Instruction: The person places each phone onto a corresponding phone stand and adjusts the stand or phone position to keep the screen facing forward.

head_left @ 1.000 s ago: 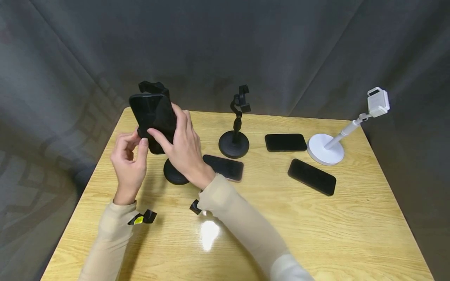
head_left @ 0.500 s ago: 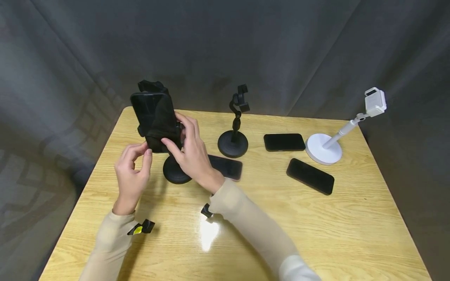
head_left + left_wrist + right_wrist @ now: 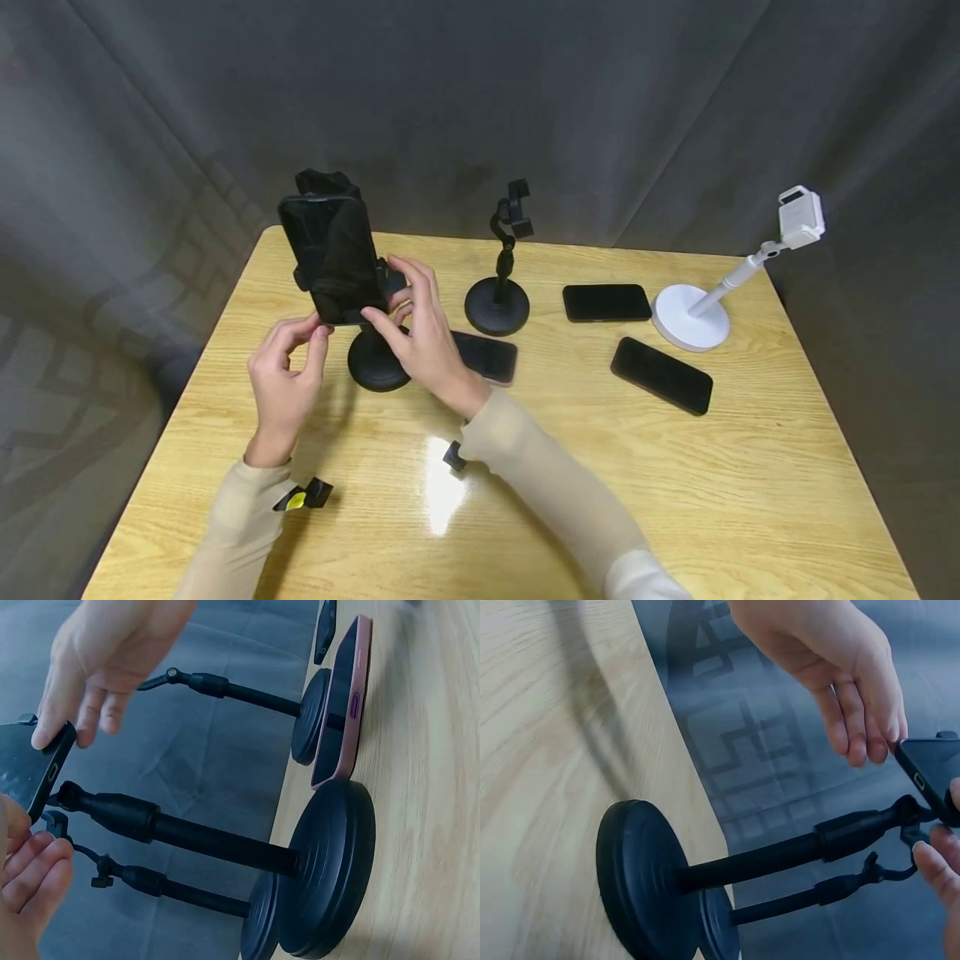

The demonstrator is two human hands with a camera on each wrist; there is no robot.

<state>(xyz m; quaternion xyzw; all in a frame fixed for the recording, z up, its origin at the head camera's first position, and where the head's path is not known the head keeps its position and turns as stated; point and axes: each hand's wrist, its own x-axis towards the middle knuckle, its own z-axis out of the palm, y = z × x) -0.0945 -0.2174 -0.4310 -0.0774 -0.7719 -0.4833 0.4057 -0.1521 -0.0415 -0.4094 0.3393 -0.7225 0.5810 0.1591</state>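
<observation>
A black smartphone (image 3: 337, 250) stands upright, leaning slightly, in the clamp of a black phone stand (image 3: 375, 364) at the table's left. My left hand (image 3: 285, 383) pinches its lower left corner between thumb and forefinger. My right hand (image 3: 431, 350) holds the lower right corner, thumb on the screen and fingers behind. The left wrist view shows the phone's bottom edge (image 3: 51, 772) with its port, between both hands. Most of the clamp is hidden behind the phone. Another black stand (image 3: 720, 922) is close behind the first.
A pink-edged phone (image 3: 487, 357) lies right of my right hand, before another black stand (image 3: 498, 307). Farther right are two dark phones, one at the back (image 3: 607, 302) and one in front (image 3: 662, 375), beside a white stand (image 3: 690, 318). A grey curtain (image 3: 480, 108) hangs behind.
My right hand has slid down and right along the phone to its lower corner. My left hand has shifted slightly down to the bottom left corner. The phone sits more upright against the stand.
</observation>
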